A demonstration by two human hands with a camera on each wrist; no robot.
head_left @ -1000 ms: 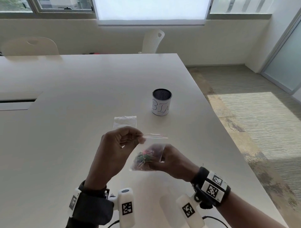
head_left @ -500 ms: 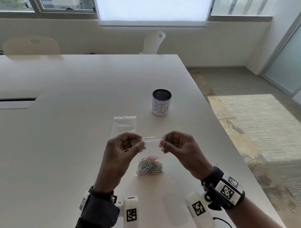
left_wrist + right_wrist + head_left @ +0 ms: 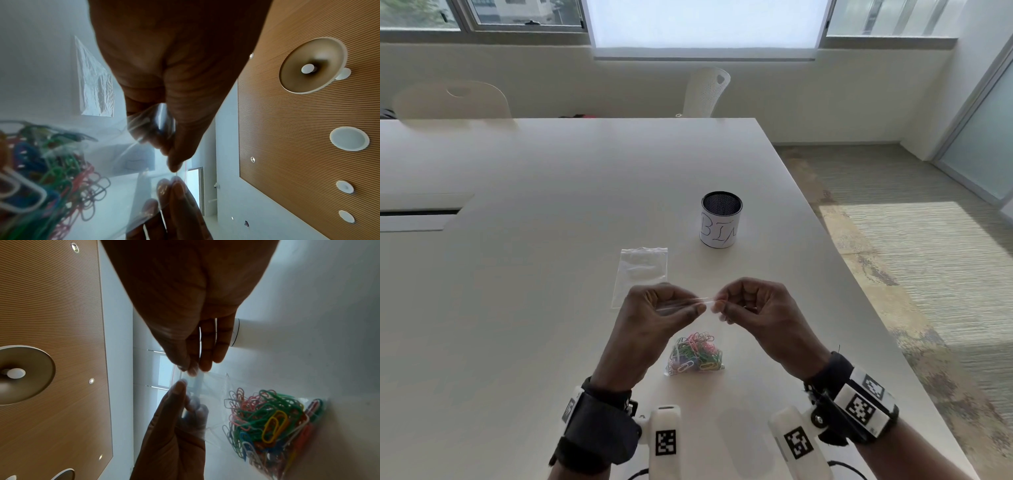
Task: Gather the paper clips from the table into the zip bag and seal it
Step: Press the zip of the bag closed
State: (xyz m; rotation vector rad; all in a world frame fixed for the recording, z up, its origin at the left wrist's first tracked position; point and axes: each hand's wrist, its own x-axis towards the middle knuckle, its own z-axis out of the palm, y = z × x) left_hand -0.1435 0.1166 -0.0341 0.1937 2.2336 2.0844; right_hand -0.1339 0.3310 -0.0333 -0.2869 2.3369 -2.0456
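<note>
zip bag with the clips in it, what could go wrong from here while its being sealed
Both the left hand and right hand pinch only the top strip of the zip bag, so a slipped grip could drop it. The paper clips weigh down the bottom; if the seal is partial, they may spill onto the table.

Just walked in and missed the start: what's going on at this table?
A person is closing a clear zip bag full of coloured paper clips. The left hand and right hand each pinch its top strip, the clips hanging at the bottom above the table. A second, empty bag and a mesh cup sit beyond.
</note>
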